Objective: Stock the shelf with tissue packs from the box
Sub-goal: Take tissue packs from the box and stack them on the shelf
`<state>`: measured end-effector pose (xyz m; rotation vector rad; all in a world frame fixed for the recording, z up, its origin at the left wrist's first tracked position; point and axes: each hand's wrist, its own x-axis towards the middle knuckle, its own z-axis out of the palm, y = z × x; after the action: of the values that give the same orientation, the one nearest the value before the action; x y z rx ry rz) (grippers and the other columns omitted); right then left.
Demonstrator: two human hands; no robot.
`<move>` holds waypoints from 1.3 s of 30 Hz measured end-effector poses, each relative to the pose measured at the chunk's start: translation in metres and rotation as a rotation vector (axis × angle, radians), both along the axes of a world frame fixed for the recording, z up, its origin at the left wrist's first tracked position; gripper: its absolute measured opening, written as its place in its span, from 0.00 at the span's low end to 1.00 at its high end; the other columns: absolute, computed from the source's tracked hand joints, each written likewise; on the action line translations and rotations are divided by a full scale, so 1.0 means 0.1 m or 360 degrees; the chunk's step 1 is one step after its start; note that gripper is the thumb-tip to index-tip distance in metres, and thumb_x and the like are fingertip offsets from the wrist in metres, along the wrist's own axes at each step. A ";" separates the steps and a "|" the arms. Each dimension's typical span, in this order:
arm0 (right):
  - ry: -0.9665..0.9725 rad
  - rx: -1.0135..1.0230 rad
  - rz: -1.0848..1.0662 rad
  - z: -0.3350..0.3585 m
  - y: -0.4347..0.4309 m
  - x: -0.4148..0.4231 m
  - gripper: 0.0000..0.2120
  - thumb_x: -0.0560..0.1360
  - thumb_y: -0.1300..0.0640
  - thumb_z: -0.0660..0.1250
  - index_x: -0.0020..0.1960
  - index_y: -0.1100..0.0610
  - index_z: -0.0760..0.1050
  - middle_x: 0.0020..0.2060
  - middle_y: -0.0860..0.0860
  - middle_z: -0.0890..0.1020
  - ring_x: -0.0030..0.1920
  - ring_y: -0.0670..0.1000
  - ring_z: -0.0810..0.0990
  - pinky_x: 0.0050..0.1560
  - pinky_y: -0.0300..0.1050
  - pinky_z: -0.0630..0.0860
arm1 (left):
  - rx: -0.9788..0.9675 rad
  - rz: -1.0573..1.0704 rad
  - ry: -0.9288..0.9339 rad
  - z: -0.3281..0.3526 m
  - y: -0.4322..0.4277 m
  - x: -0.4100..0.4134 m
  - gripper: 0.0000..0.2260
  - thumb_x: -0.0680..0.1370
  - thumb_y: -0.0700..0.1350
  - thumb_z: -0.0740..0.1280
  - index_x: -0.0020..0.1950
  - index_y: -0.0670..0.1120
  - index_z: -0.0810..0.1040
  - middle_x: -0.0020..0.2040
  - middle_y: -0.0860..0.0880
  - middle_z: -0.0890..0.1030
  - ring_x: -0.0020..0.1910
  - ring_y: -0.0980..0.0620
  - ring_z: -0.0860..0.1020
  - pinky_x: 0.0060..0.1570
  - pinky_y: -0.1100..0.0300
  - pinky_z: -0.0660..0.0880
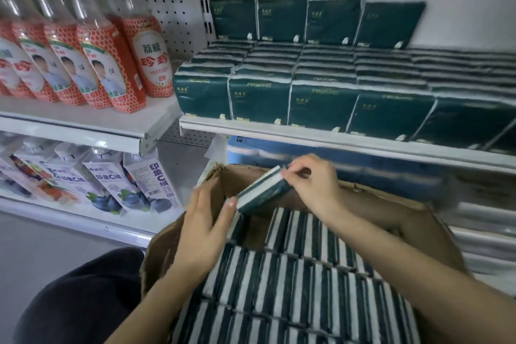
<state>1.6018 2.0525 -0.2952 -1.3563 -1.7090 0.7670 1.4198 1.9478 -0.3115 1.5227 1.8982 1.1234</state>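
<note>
A dark green tissue pack (262, 190) with white edges is lifted, tilted, above the open cardboard box (413, 220). My right hand (312, 184) pinches its upper far end. My left hand (206, 223) has straight fingers, with the fingertips touching the pack's lower near end. Rows of several tissue packs (293, 282) stand on edge in the box, with a gap near its far left corner. On the white shelf (321, 135) above, several green packs (321, 103) stand in rows, and a second tier of packs (307, 21) stands at the back.
To the left, a shelf carries red-labelled drink bottles (111, 58). Below it stand white cartons with blueberry pictures (134, 184). Blue wrapped goods (307, 150) lie under the tissue shelf. My dark-trousered knee (78, 301) is at the lower left, beside the box.
</note>
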 end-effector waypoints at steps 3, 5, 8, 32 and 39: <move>0.0327 -0.0027 -0.0143 0.49 0.02 0.26 0.04 0.72 0.60 0.73 0.39 0.59 0.82 0.40 0.51 0.83 0.44 0.50 0.81 0.47 0.38 0.75 | 0.0097 -0.0001 -0.0481 0.38 0.11 0.38 0.21 0.80 0.55 0.58 0.72 0.52 0.66 0.66 0.55 0.72 0.59 0.70 0.70 0.61 0.76 0.64; 0.0571 -0.0027 -0.0213 0.79 0.05 0.48 0.05 0.72 0.60 0.73 0.38 0.58 0.82 0.36 0.51 0.83 0.43 0.51 0.82 0.47 0.43 0.79 | 0.0189 -0.0068 -0.0690 0.64 0.25 0.66 0.23 0.80 0.58 0.59 0.73 0.52 0.66 0.68 0.59 0.70 0.59 0.74 0.69 0.61 0.76 0.62; 0.0845 -0.0047 -0.0318 1.14 0.08 0.74 0.07 0.72 0.60 0.74 0.36 0.57 0.80 0.34 0.50 0.81 0.42 0.49 0.81 0.43 0.39 0.80 | 0.0287 -0.0144 -0.0756 0.96 0.47 0.99 0.20 0.82 0.56 0.56 0.73 0.56 0.64 0.67 0.65 0.67 0.56 0.80 0.65 0.56 0.83 0.60; 0.0045 0.0577 -0.0531 2.00 1.60 2.65 0.18 0.67 0.53 0.78 0.53 0.51 0.73 0.51 0.50 0.76 0.43 0.47 0.75 0.43 0.37 0.72 | 0.0399 -0.0572 0.0005 2.03 2.53 2.46 0.25 0.82 0.60 0.50 0.77 0.52 0.59 0.76 0.51 0.63 0.74 0.50 0.62 0.69 0.59 0.57; -0.0077 0.0553 -0.0512 1.82 2.19 2.90 0.19 0.67 0.54 0.78 0.53 0.55 0.74 0.50 0.55 0.79 0.47 0.54 0.78 0.46 0.43 0.75 | 0.0439 -0.0537 0.0412 1.99 3.12 2.16 0.25 0.82 0.60 0.51 0.76 0.49 0.63 0.72 0.47 0.65 0.68 0.47 0.69 0.69 0.47 0.65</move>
<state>1.8915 2.2716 -0.1137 -1.3629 -1.5220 0.2436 1.6354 2.2601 -0.1129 2.1378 1.5979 1.1075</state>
